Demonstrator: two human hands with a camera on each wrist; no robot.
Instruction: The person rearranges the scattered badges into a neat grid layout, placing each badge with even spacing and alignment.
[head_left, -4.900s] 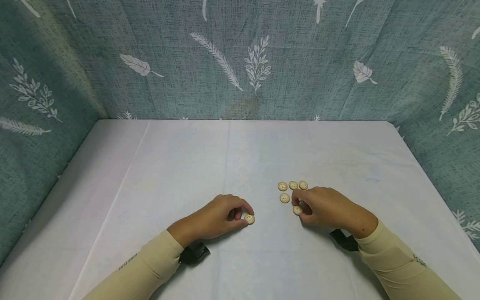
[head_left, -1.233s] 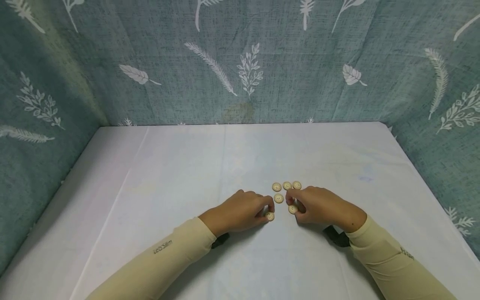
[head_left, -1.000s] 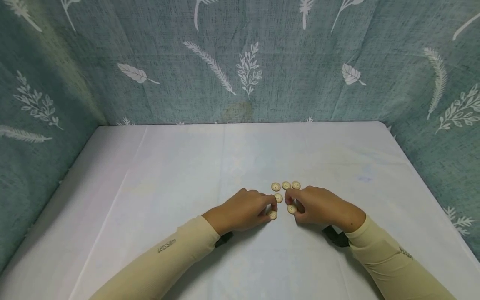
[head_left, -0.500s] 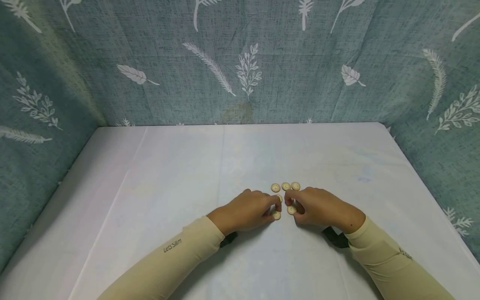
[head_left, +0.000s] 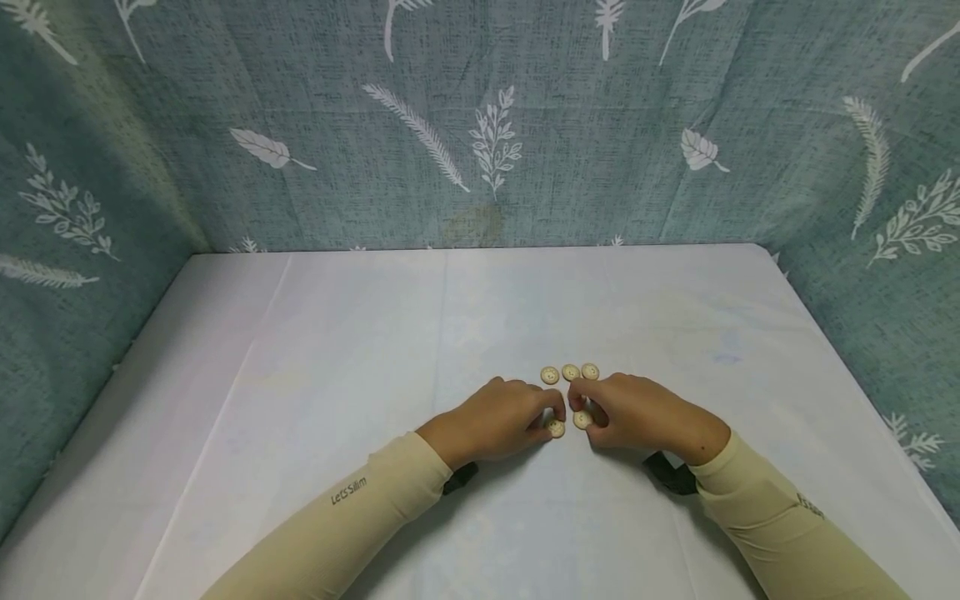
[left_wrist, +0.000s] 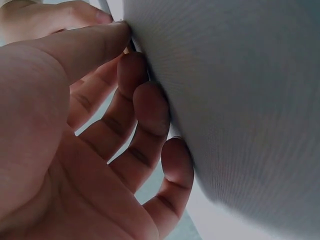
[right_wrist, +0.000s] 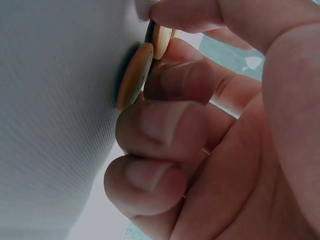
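Note:
Between thumb and index finger, my left hand [head_left: 498, 419] pinches a round pale wooden button [head_left: 555, 427] flat on the white cloth. Just to its right, my right hand [head_left: 641, 415] pinches a second button [head_left: 582, 419], a small gap away. Behind the hands, three more buttons lie in a row: a left one [head_left: 550, 375], a middle one [head_left: 571, 372] and a right one [head_left: 590, 371]. Another button is hidden by my left fingers. In the left wrist view, curled fingers [left_wrist: 152, 107] hide the held button. Two buttons show edge-on in the right wrist view, the nearer button [right_wrist: 135, 77] beside my curled fingers.
A white cloth [head_left: 337, 333] covers the table. Green-blue curtains [head_left: 600, 125] with white leaf prints hang behind it and at both sides. Beige sleeves [head_left: 322, 529] cover both forearms, and a dark strap [head_left: 670, 473] sits under the right wrist.
My left hand has slid its button rightward across the cloth, close to the right hand's button, and its fingers now cover a button behind. My right hand stays in place.

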